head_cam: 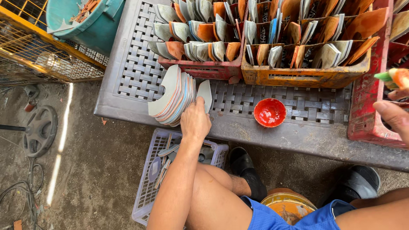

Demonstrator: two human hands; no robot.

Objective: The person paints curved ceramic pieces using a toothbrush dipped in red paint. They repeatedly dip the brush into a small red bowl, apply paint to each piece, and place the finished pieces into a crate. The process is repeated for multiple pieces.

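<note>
so my left hand (195, 121) is clamped on the near end of the stack of curved sheets (172, 97) standing on edge at the worktop's (277, 136) left, while my right hand (394, 114), pinching a brush (394, 77), sits well off right.

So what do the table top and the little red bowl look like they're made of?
Table top: likely moulded plastic, matt grey, given its basket-weave lattice. Red bowl: unclear under its coat of wet-looking glossy red paint; possibly plastic or metal.

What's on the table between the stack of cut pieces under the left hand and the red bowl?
Only bare woven tabletop between the stack and the red bowl, in the head view.
</note>
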